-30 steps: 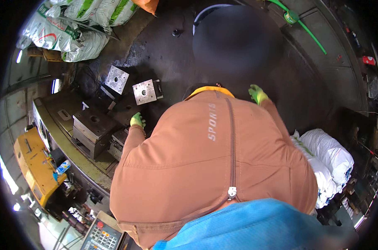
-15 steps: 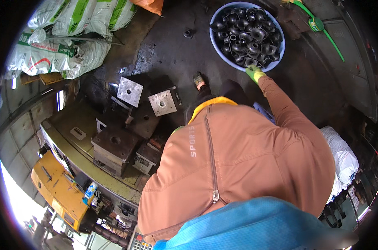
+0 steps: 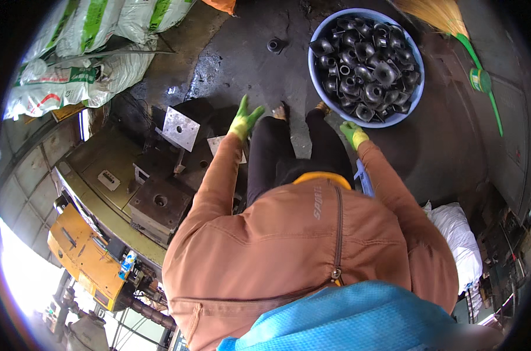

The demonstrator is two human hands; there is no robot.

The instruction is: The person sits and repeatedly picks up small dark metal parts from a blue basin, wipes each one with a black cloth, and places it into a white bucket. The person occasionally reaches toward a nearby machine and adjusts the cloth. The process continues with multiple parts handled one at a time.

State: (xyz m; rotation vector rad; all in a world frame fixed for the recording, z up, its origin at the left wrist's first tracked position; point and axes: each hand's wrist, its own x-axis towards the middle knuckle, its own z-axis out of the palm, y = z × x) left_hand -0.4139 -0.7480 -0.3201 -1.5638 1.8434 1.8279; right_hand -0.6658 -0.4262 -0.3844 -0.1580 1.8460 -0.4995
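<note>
My left hand, in a green-yellow glove, is held out over the floor with its fingers spread and nothing in them. It is nearest to a square metal plate with a central hole, partly hidden by my forearm. My right hand, gloved the same way, is beside the near rim of a round light-blue tub. Its fingers look apart and hold nothing I can see; whether they touch the rim is unclear. Many black funnel-shaped parts are heaped in the tub.
One black part lies on the dark floor. A second metal plate and a heavy steel block are at left, by a machine. White sacks are stacked far left. A green-handled broom leans at right.
My left hand has come into view, reaching forward with spread fingers. My right hand has come off its grip at the tub's rim. The view has shifted, and my legs show more.
</note>
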